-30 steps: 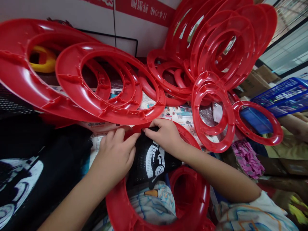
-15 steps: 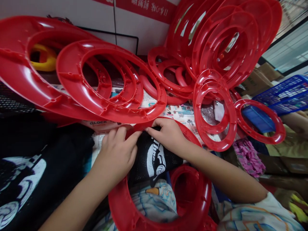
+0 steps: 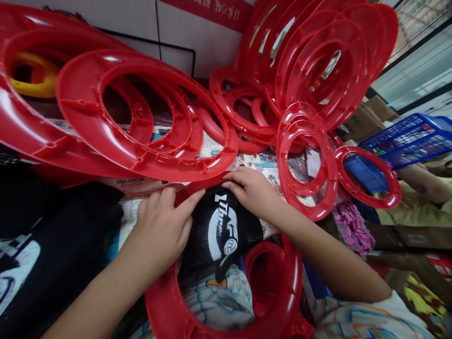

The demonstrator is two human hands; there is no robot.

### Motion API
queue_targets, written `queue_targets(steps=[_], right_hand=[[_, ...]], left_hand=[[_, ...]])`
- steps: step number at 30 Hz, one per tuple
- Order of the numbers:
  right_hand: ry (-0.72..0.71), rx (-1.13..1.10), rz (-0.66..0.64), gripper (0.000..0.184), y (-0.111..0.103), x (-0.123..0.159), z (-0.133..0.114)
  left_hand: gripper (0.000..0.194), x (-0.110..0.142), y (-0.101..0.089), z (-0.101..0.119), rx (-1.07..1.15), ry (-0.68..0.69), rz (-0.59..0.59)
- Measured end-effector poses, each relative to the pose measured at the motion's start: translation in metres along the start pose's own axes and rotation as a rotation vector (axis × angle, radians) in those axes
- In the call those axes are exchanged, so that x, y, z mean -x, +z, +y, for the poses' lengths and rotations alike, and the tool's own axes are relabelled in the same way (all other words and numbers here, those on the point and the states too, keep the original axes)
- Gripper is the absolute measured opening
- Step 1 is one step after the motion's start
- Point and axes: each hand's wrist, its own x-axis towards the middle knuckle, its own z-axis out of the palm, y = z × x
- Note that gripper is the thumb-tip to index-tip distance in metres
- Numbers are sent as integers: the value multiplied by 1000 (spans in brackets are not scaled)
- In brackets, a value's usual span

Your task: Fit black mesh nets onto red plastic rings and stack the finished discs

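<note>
A large red plastic ring (image 3: 160, 296) leans in front of me, with its far rim partly hidden behind my hands. Black mesh fabric (image 3: 201, 240) with a white ball print and lettering hangs from that far rim into the opening. My left hand (image 3: 165, 219) is closed on the rim and the fabric's top edge, index finger stretched along it. From the right, my right hand (image 3: 251, 190) pinches the same edge between thumb and fingers. Exactly how the fabric sits on the rim is covered by the fingers.
Several red rings (image 3: 81, 113) lean in a row at the back left, and a tall stack of red rings (image 3: 339, 84) stands at the back right. Black printed fabric (image 3: 70, 245) lies left. Beyond the right-hand rings are a blue basket (image 3: 399, 141) and another person's arm (image 3: 420, 183).
My hands have moved slightly apart along the rim, and more of the white lettering on the fabric shows between them. The whole view has shifted a little.
</note>
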Motion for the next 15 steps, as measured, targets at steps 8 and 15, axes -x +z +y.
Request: queue_targets(steps=[8,15], right_hand=[[-36,9,-32,9,-3,-2,1],[1,-76,33,14,5,-7,0]], left_hand=[[49,0,0,0,22,-15,-10],[50,-1,-2,1,10,-1,7]])
